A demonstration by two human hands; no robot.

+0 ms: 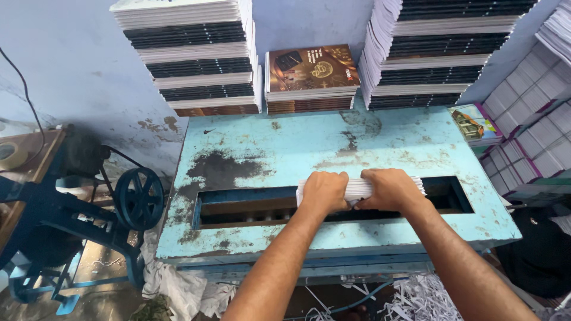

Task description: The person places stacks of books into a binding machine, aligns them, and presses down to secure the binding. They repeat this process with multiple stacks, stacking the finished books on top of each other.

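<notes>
Booklets (360, 188), middle hidden, gripped by left hand (324, 191) and right hand (389, 189), fingers curled over slot (250, 207).

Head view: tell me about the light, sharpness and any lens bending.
Head view: soft, even daylight, no harsh glare; both hands, left hand and right hand, and the white bundle of sheets they grip are sharp; the slot in the blue table falls into shadow; the wide lens makes the book stacks lean outward at the edges.
</notes>
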